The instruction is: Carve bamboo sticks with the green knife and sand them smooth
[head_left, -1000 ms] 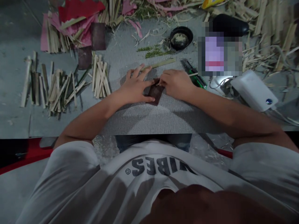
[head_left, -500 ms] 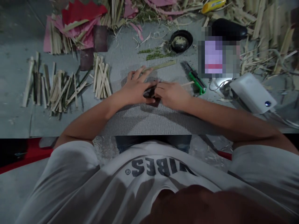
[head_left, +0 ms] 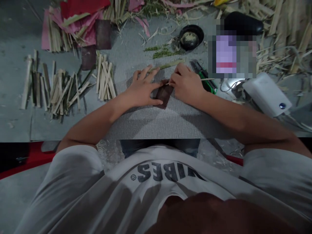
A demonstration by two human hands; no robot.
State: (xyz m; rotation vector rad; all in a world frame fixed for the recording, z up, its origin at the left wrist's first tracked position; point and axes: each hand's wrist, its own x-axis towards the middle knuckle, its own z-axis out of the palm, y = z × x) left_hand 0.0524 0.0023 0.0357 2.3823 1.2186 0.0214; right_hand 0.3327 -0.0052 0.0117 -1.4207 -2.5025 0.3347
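Note:
A small dark brown sheet, like sandpaper (head_left: 164,94), lies on the grey table mat (head_left: 158,120). My left hand (head_left: 142,88) rests on its left part, fingers spread flat, thumb along the sheet's lower edge. My right hand (head_left: 186,84) sits at the sheet's upper right corner with fingers curled, pinching a thin pale bamboo sliver (head_left: 206,79) that sticks out to the right. A long green bamboo strip (head_left: 168,65) lies just beyond both hands.
Cut bamboo sticks lie in piles at the left (head_left: 57,89) and centre-left (head_left: 104,79). Two more dark sheets (head_left: 103,34) and pink and red paper (head_left: 73,19) sit at the back left. A black bowl (head_left: 191,37), a green utility knife (head_left: 206,81) and a white box (head_left: 266,94) are on the right.
My right hand slid toward me over the dark sheet, then back away to its upper right corner. My left hand stayed pressed on the sheet.

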